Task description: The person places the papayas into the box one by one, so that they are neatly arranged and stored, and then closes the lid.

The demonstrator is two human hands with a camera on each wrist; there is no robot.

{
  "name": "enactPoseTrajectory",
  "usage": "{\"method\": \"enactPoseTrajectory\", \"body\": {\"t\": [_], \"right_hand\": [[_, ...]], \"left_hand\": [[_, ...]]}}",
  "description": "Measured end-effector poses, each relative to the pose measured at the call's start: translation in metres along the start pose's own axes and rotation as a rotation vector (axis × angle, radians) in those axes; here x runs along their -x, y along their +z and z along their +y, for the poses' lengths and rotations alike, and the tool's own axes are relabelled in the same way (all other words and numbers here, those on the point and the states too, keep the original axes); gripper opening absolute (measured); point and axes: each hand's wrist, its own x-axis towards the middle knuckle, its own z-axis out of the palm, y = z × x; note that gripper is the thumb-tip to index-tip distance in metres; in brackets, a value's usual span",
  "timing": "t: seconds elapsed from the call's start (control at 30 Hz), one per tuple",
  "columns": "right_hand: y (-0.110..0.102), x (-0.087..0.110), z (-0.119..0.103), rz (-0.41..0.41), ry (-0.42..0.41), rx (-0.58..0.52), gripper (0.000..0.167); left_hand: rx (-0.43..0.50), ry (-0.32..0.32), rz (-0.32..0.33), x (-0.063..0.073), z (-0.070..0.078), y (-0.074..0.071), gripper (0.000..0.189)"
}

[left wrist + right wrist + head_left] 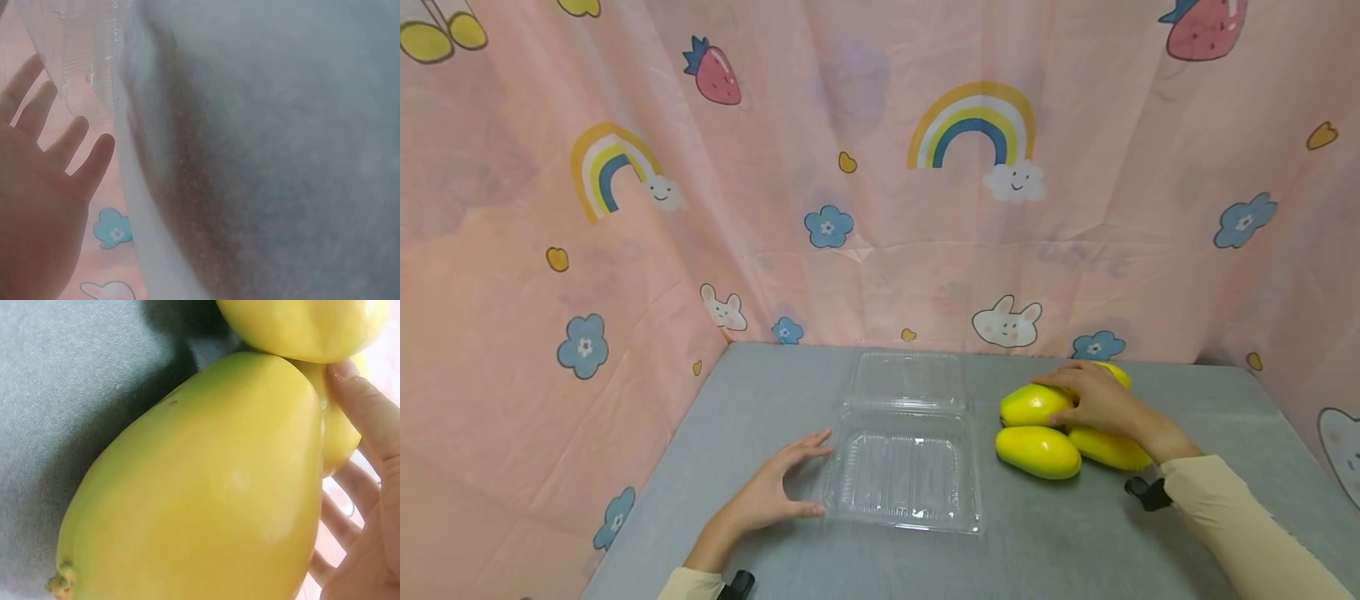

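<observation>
A clear plastic clamshell box (902, 525) lies with its lid (906, 379) folded back on the grey table. Beside its left edge is my left hand (771, 487), fingers and thumb spread, fingertips right at the rim; the left wrist view shows this hand (37, 169) with nothing in it. To the right of the box several yellow papayas lie close together. My right hand (1101, 404) reaches over them and holds the back-left papaya (1028, 406) between thumb and fingers. Nearer lie a front-left papaya (1037, 454) and a right one (1112, 450); another (1116, 373) is partly hidden behind the hand.
A pink patterned curtain (880, 275) hangs behind and along the sides of the grey table (1045, 542). A dark strap piece (1148, 493) sits at the right wrist, with a similar one (739, 585) at the left.
</observation>
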Motion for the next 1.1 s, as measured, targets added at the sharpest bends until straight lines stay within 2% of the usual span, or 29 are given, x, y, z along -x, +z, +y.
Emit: {"method": "enactPoseTrajectory", "body": {"t": [0.27,0.57,1.1], "right_hand": [[-0.006,0.001,-0.004,0.008,0.004,0.016,0.068],[-0.012,0.001,-0.010,0.019,0.025,0.017,0.067],[-0.018,0.000,-0.022,-0.016,0.031,-0.090,0.075]], "left_hand": [[0.014,-0.024,-0.002,0.000,0.002,0.000,0.081],[0.008,-0.026,0.004,-0.002,0.002,0.000,0.081],[-0.003,-0.022,0.010,-0.004,0.002,0.001,0.080]]}}
